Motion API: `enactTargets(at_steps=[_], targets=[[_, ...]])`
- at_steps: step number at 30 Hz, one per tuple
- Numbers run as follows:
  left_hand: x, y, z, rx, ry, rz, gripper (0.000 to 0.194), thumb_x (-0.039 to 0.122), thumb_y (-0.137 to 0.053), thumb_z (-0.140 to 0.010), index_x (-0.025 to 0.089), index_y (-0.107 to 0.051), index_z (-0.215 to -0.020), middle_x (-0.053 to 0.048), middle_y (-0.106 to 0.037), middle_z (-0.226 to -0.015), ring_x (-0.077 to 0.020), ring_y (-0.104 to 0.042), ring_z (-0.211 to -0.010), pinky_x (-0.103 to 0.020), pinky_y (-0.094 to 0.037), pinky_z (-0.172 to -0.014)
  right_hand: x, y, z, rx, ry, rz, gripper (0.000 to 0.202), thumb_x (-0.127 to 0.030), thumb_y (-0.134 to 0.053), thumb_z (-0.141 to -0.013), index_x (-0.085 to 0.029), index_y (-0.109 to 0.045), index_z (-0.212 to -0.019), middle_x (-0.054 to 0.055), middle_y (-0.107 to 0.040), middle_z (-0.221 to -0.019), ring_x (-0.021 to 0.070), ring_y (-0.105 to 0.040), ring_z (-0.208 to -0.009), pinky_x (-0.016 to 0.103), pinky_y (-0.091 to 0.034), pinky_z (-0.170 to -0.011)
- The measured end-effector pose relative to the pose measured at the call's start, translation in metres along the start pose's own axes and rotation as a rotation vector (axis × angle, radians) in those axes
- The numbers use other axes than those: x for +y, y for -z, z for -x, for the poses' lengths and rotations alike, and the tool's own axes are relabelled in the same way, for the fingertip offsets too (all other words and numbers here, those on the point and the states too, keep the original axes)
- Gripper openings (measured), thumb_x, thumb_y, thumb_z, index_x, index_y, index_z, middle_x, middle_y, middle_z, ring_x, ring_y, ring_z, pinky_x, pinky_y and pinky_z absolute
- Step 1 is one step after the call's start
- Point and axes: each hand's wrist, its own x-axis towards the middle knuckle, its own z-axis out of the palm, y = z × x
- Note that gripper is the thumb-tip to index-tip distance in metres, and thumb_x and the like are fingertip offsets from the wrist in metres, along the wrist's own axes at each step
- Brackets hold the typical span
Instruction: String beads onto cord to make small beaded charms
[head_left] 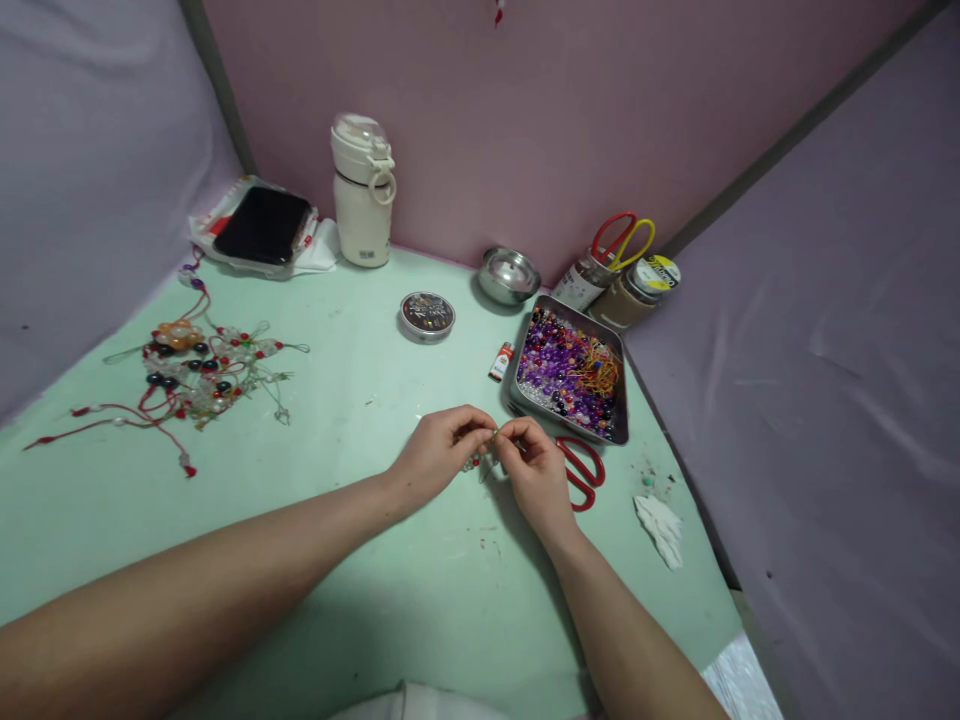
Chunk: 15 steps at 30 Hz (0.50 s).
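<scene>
My left hand (442,452) and my right hand (534,470) meet fingertip to fingertip over the middle of the green table. Both pinch a small beaded string (474,462), with clear and red beads hanging just below the fingers. The exact piece between the fingertips is too small to tell. Red-handled scissors (583,472) lie right beside my right hand, their blades hidden by it. Behind the hands stands a metal tray (627,420) full of purple, clear, red and dark beads, with orange-yellow thread on top.
A beaded heap (199,370) with red cords lies left. Farther back are a phone (264,224), white bottle (363,200), round tin (427,316), metal bowl (509,276), small box (501,361) and jars (626,298) with scissors. Crumpled tissue (660,530) lies right.
</scene>
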Motion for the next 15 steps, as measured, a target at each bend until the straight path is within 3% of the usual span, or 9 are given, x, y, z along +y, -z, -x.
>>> enactTargets(at_steps=[6,15], targets=[[-0.0010,0.0012,0.0022,0.021,-0.180,-0.233,0.013,0.019,-0.051,-0.085,0.021,-0.064,-0.082,0.002,-0.060,-0.069,-0.0135,-0.054,-0.064,-0.027,-0.041,-0.065,0.0041,0.0009,0.0001,-0.001,0.006,0.004,0.009,-0.026,-0.059,-0.082,-0.020,-0.058,-0.075,0.000,-0.052,-0.078,0.0133,-0.050,-0.071,0.026,-0.040,-0.063],[-0.0004,0.0001,0.0018,0.012,-0.291,-0.350,0.013,0.016,-0.044,-0.089,0.020,-0.053,-0.080,-0.003,-0.054,-0.084,-0.0178,-0.052,-0.083,-0.031,-0.042,-0.077,0.0048,0.0007,0.0009,-0.015,-0.020,-0.029,0.008,-0.027,-0.059,-0.083,-0.021,-0.058,-0.079,0.000,-0.054,-0.080,0.0136,-0.052,-0.073,0.026,-0.042,-0.065]])
